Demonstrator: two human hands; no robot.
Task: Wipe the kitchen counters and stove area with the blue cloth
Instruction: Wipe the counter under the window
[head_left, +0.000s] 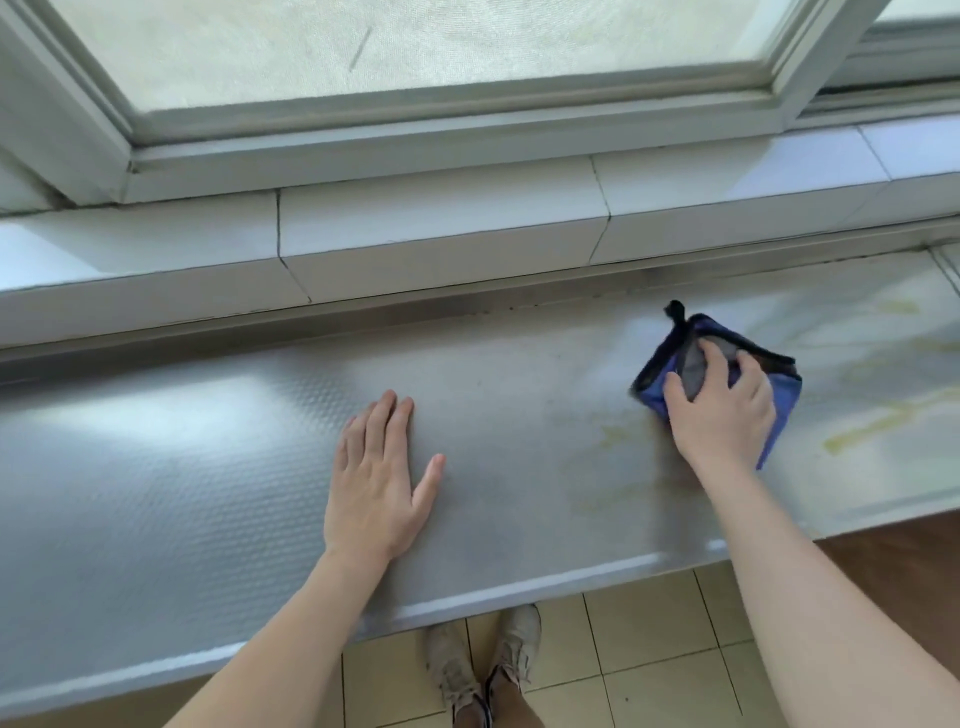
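1. The window (415, 52) with its white frame fills the top of my view, and a white tiled sill (441, 228) runs below it along the whole width.
2. Under the sill lies the counter (208, 467), a long grey surface with a fine embossed pattern. Its long axis goes from my left to my right, and its front edge is just above my shoes (483, 670) on the tiled floor (649, 634).
3. The left part of the counter looks clean and shiny. On the right part I see yellowish stains (883, 421), some near my right wrist and more further to the right.
4. My left hand (379, 478) rests flat on the counter near the middle, fingers together and stretched, holding nothing. I judge it only supports me.
5. My right hand (722, 410) presses down on the blue cloth (779, 405), fingers spread over it and slightly curled into the folds.
6. The cloth lies directly under this hand, bunched, with a dark edge showing on the far side. It touches the counter.
7. The heavier stains lie to the right of the cloth, away from my left hand, so I think the next stroke should go rightward along the counter.
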